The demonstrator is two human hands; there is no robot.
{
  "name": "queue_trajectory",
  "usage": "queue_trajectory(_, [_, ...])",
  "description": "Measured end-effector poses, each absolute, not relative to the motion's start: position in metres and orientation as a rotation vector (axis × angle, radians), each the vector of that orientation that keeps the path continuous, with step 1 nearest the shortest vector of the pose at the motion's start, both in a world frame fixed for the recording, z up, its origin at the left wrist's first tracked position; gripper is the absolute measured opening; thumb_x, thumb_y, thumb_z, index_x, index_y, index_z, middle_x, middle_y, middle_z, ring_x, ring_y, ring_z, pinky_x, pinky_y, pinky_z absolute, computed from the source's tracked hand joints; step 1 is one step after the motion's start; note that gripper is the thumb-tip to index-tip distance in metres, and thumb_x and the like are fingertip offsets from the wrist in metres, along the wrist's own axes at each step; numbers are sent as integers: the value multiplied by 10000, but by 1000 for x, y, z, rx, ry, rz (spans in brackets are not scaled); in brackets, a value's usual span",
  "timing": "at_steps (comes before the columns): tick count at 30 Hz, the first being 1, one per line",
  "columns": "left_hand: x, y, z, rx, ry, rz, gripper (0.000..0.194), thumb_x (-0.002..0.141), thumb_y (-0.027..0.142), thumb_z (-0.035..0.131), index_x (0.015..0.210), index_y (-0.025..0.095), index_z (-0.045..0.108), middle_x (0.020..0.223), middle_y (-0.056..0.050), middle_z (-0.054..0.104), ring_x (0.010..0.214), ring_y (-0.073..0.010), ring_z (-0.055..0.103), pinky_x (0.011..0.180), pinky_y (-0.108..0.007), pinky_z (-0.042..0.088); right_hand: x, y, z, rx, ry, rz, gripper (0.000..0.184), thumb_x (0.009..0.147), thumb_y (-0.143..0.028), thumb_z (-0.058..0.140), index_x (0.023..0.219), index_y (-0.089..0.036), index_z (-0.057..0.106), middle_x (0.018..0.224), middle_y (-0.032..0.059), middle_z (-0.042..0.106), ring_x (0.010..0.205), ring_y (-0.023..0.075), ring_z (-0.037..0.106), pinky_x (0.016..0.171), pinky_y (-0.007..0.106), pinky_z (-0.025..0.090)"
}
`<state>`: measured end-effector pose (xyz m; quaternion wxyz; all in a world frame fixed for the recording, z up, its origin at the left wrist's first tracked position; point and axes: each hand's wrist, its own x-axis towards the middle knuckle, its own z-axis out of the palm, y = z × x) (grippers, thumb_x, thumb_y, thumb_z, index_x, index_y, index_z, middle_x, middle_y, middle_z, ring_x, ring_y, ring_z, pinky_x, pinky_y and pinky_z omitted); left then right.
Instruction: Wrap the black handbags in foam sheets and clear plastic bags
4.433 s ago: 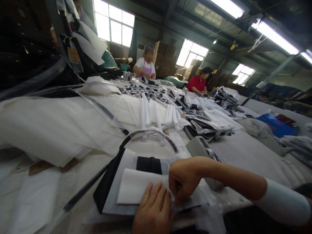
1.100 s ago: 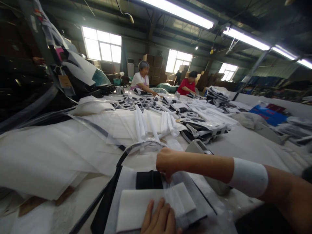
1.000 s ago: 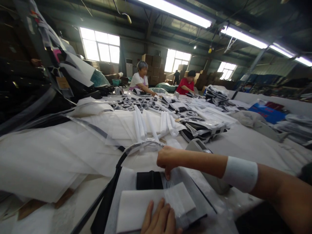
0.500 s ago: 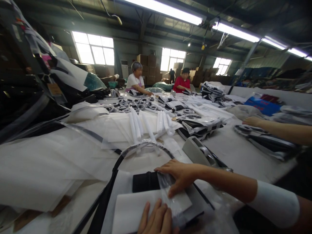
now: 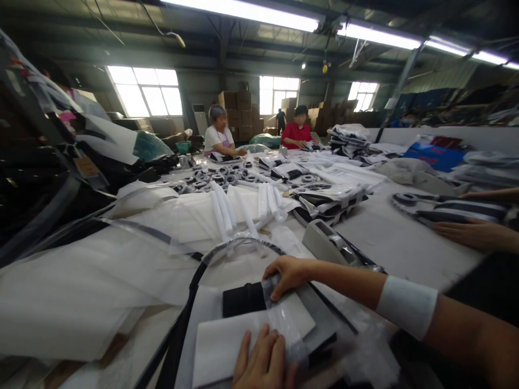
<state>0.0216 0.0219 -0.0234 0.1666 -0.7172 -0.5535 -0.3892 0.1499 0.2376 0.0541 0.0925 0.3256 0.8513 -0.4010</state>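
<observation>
In front of me lies a black bag (image 5: 243,300) with a long strap (image 5: 194,289) looping around behind it. A folded white foam sheet (image 5: 219,346) covers its near part, and a strip of clear plastic film (image 5: 284,319) crosses sheet and bag. My left hand (image 5: 261,359) rests flat on the foam, fingers apart and its lower part cut off by the frame edge. My right hand (image 5: 286,275) has its thumb and fingers curled together on the film at the bag's far side. A grey tape dispenser (image 5: 324,240) stands just beyond my right forearm.
White sheets (image 5: 81,286) spread over the left of the table. Rolled white sheets (image 5: 243,208), wrapped straps (image 5: 227,175) and stacked wrapped bags (image 5: 330,200) lie further back. At right a co-worker's hands (image 5: 478,232) hold a wrapped bundle (image 5: 462,210). Two people sit across the table.
My right hand has gone from spread fingers to a pinch on the film, near the bag's far edge. My left hand stays on the foam. The co-worker's hands at right have shifted around the bundle.
</observation>
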Motion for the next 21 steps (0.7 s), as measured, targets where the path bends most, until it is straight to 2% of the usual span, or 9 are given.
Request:
queue_trajectory(4, [13,21,-19,-2160,-1526,-944,347,1037,357,317,1105,245,638,1064,39,752,1059,-165,689,991,-317,509,153,235,46,995,2619,-1267,447,717,-415,775,1099,-183,763,946,-4,772,887,206,692,788,222,500])
queue_trajectory(7, [6,20,-15,-2235,-1456,-779,305,1023,349,365,1142,238,623,1121,33,737,1095,-182,675,933,-342,557,153,228,52,1042,2744,-1251,367,898,-379,578,1130,-151,747,1038,54,768,972,221,694,874,273,504])
queue_trajectory(9, [6,18,-12,-2243,-1449,-752,285,1015,352,396,1157,239,617,1137,32,731,1107,-187,670,935,-349,562,156,218,61,1049,2852,-1214,413,957,-379,476,1218,-148,700,1182,102,722,1102,244,654,974,336,468])
queue_trajectory(11, [8,14,-9,-2225,-1500,-775,275,1012,348,413,1169,243,613,1157,27,723,1129,-194,658,970,-363,547,162,202,69,991,2958,-1177,494,900,-428,590,1340,-204,610,1389,111,592,1289,281,527,1107,407,349])
queue_trajectory(12, [10,13,-8,-2215,-1539,-790,270,1010,343,421,1176,245,611,1170,24,718,1145,-199,649,994,-374,534,165,193,71,931,3001,-1141,603,841,-447,673,1395,-242,552,1471,108,510,1363,304,444,1156,454,264])
queue_trajectory(14, [14,9,-4,-2216,-1602,-801,264,1005,327,445,1203,250,601,1199,19,705,1171,-207,634,1028,-391,514,172,177,69,815,3044,-1035,792,764,-462,759,1468,-275,447,1548,129,393,1430,346,333,1184,545,132])
queue_trajectory(15, [16,8,-3,-2224,-1625,-799,262,1000,319,460,1214,253,596,1210,19,700,1177,-210,630,1036,-397,511,175,170,66,785,3056,-987,817,766,-460,761,1483,-266,422,1549,153,383,1430,359,332,1178,576,117])
queue_trajectory(18, [17,6,1,-2264,-1664,-788,266,987,305,491,1231,255,583,1215,17,696,1175,-216,632,1036,-418,519,173,163,51,837,3116,-944,717,801,-372,741,1452,-235,474,1457,171,510,1349,348,465,1152,562,244])
queue_trajectory(21, [15,6,1,-2281,-1678,-799,266,975,294,510,1230,263,576,1197,22,702,1170,-225,636,1032,-456,526,165,169,41,993,3205,-961,431,886,-170,578,1313,-199,625,1289,123,666,1210,283,607,1072,463,413])
